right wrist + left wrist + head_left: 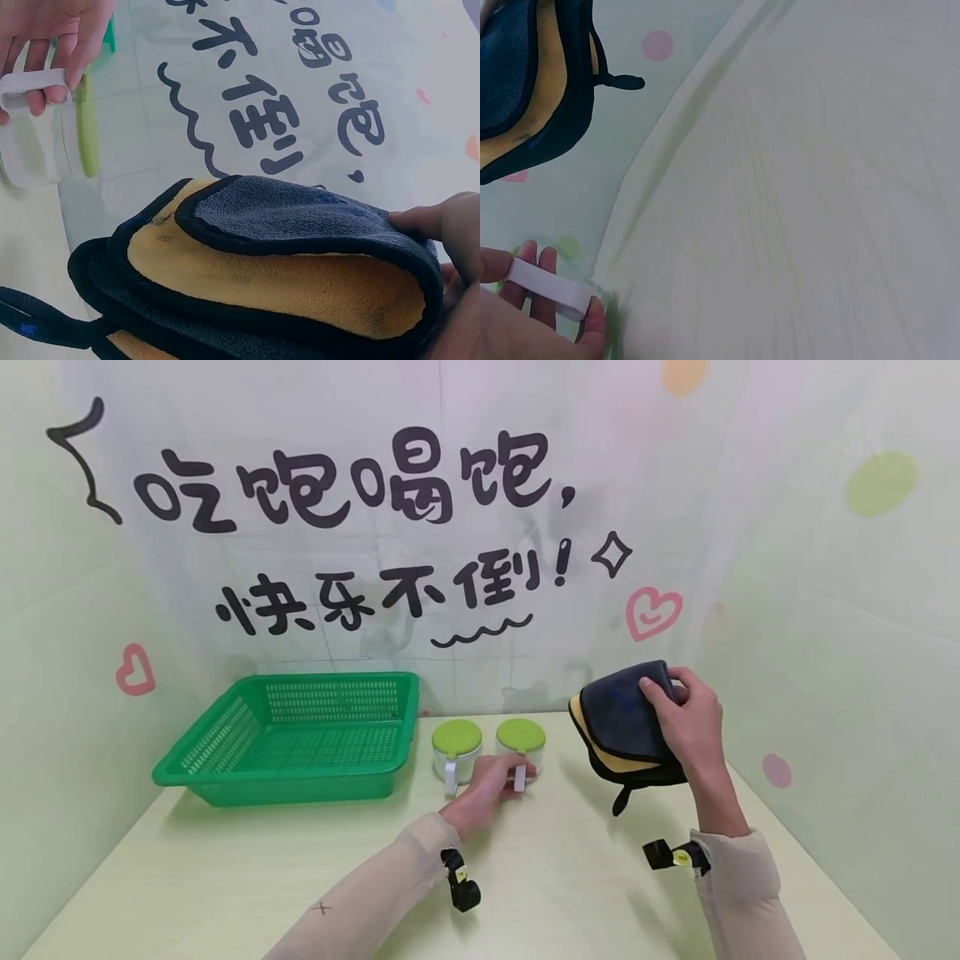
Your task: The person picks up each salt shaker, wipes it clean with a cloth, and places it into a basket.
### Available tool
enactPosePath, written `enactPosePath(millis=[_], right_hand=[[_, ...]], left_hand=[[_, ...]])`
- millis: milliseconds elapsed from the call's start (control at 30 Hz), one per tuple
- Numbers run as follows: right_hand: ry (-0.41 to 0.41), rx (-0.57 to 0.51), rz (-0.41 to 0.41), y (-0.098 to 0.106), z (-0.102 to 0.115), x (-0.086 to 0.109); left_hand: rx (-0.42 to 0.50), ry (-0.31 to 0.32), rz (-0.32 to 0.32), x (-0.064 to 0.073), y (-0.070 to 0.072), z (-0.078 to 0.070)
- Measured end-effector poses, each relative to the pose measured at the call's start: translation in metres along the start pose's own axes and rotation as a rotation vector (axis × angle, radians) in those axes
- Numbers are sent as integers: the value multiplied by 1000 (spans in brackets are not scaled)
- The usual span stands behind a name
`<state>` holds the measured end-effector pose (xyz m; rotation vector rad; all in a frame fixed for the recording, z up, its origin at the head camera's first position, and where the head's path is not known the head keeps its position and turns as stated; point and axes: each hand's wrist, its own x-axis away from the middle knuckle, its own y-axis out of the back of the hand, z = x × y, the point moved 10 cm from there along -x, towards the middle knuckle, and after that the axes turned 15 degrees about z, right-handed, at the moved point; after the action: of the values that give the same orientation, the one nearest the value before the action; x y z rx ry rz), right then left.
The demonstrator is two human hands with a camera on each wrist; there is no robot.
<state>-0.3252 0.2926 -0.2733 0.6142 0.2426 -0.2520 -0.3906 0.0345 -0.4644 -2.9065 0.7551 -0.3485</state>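
Pale table (570,885) — cloth (622,714) in right grip (692,722).

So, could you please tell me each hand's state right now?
Left hand: holding a green-lidded cup by its white handle.
Right hand: holding a folded cloth.

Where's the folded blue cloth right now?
In the head view, the folded blue cloth is on the right, held above the table by the right hand, beyond the green-lidded cup that the left hand grips.
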Motion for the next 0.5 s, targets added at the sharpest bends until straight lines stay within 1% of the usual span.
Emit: enactPosePath(millis=[167,367,500], right_hand=[[11,13,-3,0,4,0],[31,29,1,0,8,1],[70,54,-4,0,13,1]], left_hand=[[-14,14,6,2,0,-3],[-15,-35,21,7,-5,-18],[-25,-57,26,11,-6,-30]])
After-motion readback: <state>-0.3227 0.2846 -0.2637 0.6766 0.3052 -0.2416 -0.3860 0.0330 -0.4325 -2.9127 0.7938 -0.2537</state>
